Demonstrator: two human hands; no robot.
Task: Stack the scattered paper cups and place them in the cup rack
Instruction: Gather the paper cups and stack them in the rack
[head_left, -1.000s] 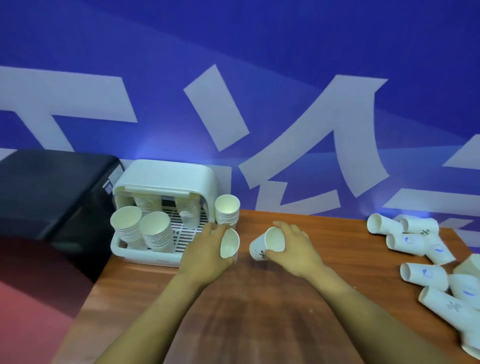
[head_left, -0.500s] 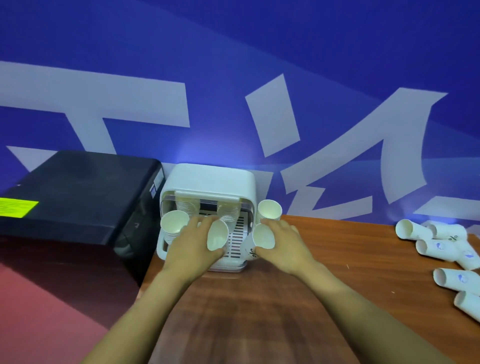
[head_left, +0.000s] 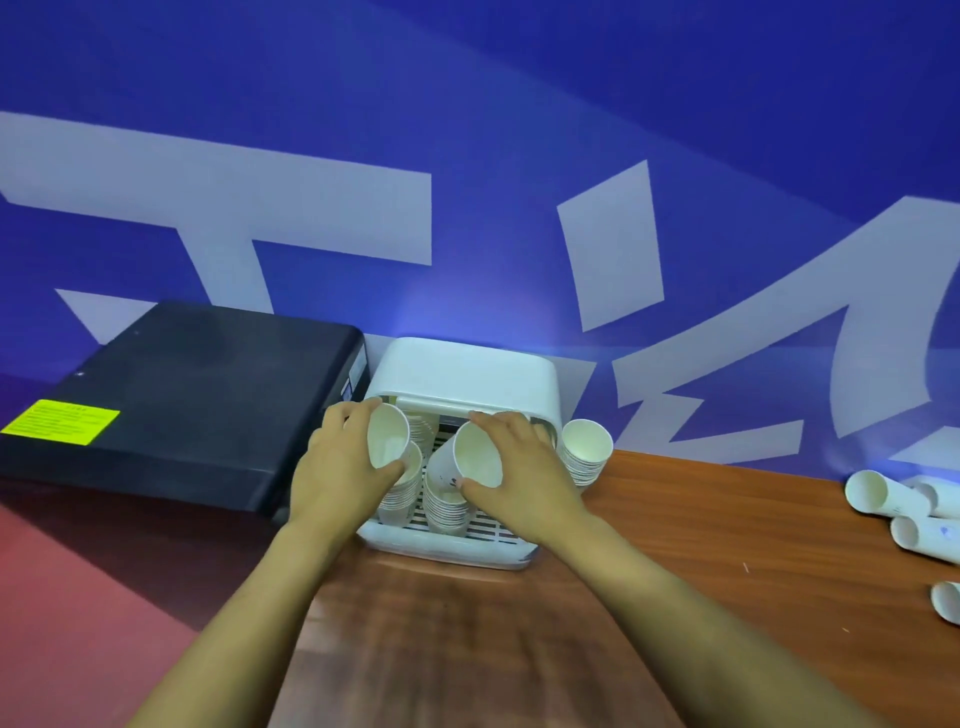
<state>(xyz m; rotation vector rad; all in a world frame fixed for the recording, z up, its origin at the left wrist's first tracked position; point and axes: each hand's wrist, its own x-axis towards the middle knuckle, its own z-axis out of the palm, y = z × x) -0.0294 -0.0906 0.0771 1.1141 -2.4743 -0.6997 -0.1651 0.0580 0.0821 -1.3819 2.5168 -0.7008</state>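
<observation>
Centre frame: left hand (head_left: 340, 470) and right hand (head_left: 524, 475) each grip a paper cup (head_left: 388, 436) tilted over stacks in the cup rack (head_left: 467, 374); misaligned rims could topple a stack.

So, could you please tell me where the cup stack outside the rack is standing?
In the head view, the cup stack stands on the wooden table, against the white cup rack's right side.

Rack (head_left: 462, 374) interior largely masked by both hands; the cups under its hood show only as dim shapes. Lower part of the right-hand stack (head_left: 448, 506) sits behind the right hand (head_left: 519, 478). One loose cup (head_left: 946, 607) is cut by the right edge. Yellow label (head_left: 61, 428) print illegible.
</observation>
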